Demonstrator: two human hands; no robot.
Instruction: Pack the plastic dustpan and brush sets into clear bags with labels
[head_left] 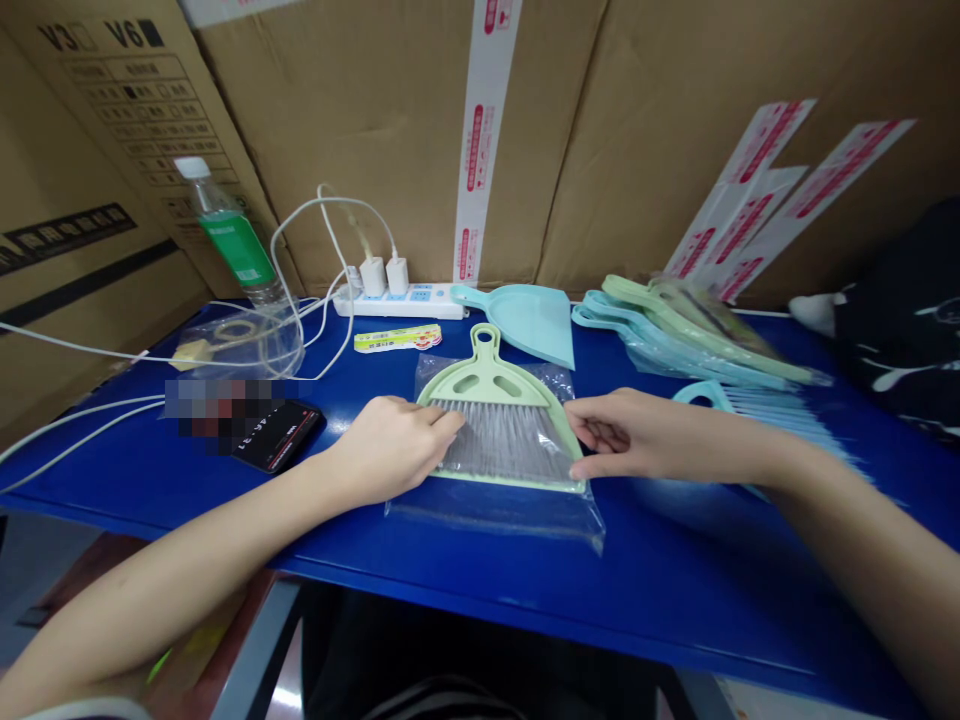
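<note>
A pale green dustpan (564, 418) and a matching hand brush with grey bristles (499, 438) lie together in a clear plastic bag (499, 510) on the blue table. Their handle points away from me, and the bag's loose end spreads toward the front edge. My left hand (397, 445) is closed at the left side of the bagged set, its fingertips partly hidden. On the opposite side, my right hand (615, 435) has its fingers curled and its thumb against the lower right corner of the set.
Behind the set lies a light blue dustpan (529, 318). More bagged sets (675, 335) and a light blue brush (780, 415) are at the right. A phone (281, 437), bottle (238, 245), white cables, power strip (420, 302) and colourful packet (397, 338) occupy the left and back.
</note>
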